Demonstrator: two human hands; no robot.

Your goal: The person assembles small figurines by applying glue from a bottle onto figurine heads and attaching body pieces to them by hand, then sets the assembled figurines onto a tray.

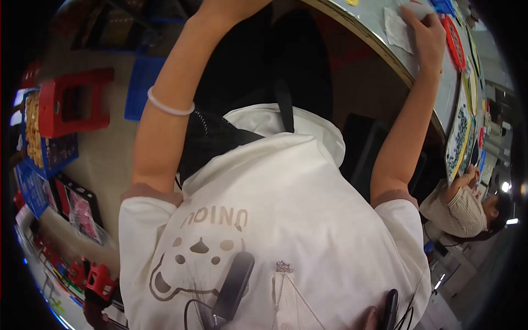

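My left hand [234, 7] reaches up to the top edge of the view, where its fingers are cut off. What it touches, if anything, does not show. Over the light grey tabletop [379, 16] at the upper right, my right hand [430, 37] is bent with its fingers curled at a whitish, thin-looking thing [421, 9], too blurred to name. A crumpled white piece of paper or cloth [397, 28] lies just left of that hand. Close by on its right is a red oval tray [454, 43] with small contents.
The table's wooden edge [363, 28] curves past my right forearm. Farther along it lies a board of small dark parts [458, 140], where another person [459, 212] sits. On my left are a red stool [74, 102], blue crates [146, 82] and a bagged pink item [82, 212].
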